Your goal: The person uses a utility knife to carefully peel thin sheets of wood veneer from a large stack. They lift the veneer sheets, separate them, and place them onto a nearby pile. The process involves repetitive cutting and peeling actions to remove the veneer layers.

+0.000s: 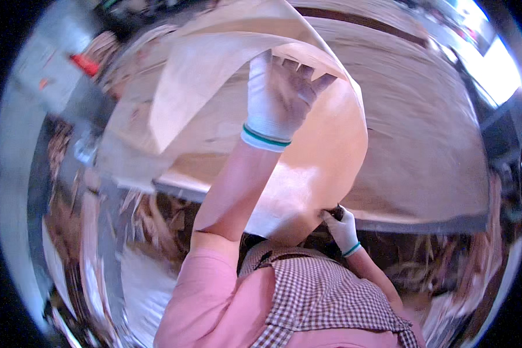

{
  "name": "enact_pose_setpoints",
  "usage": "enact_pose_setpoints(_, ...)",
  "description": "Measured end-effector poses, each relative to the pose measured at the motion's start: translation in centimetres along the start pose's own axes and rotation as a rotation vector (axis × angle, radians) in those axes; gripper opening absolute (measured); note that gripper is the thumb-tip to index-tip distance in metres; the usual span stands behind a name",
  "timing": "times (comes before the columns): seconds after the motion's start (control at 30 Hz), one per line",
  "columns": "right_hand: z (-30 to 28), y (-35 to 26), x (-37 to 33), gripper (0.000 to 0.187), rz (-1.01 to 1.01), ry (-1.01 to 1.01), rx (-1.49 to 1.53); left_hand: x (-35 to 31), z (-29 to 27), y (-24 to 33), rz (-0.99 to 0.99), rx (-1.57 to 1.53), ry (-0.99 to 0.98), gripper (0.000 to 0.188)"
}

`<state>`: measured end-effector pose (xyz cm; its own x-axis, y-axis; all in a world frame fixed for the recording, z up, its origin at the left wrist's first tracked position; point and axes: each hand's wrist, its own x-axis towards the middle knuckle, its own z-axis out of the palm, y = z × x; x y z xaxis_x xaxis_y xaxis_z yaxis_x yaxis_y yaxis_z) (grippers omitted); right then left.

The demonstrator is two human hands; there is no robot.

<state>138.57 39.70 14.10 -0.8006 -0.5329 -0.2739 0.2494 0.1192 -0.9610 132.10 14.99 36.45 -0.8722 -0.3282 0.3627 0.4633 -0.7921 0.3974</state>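
Thin, tan, curled sheet [330, 139] overhangs wide-spread, white-gloved left grip [287, 95] at twelve o'clock; white-gloved right grip [341, 227] pinches its five-o'clock edge.

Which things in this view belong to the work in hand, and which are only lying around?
In the work:
- lifted tan sheet
- left hand
- right hand
- broad tan surface beneath

Apparently lying around:
- brown scraps, lower left
- blurred red object, upper left

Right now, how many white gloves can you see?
2: one white glove on the left hand, up at the curled pale sheet; the other glove on the right hand, at the sheet's near edge. Others may be hidden.
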Motion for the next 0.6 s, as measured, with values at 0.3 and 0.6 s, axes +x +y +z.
enact_pose_setpoints(0.3, -10.9, -15.5, -8.2, 0.009, -0.219, -0.061, -0.29, -4.6, 5.8, 3.5, 0.311, 0.038, 0.124, 0.04)
enact_pose_setpoints(0.6, -30.4, -30.6, -7.8, 0.015, -0.542, 0.551, -0.74, -8.8, -2.6, -11.9, 0.199, 0.748, -0.004, 0.031)
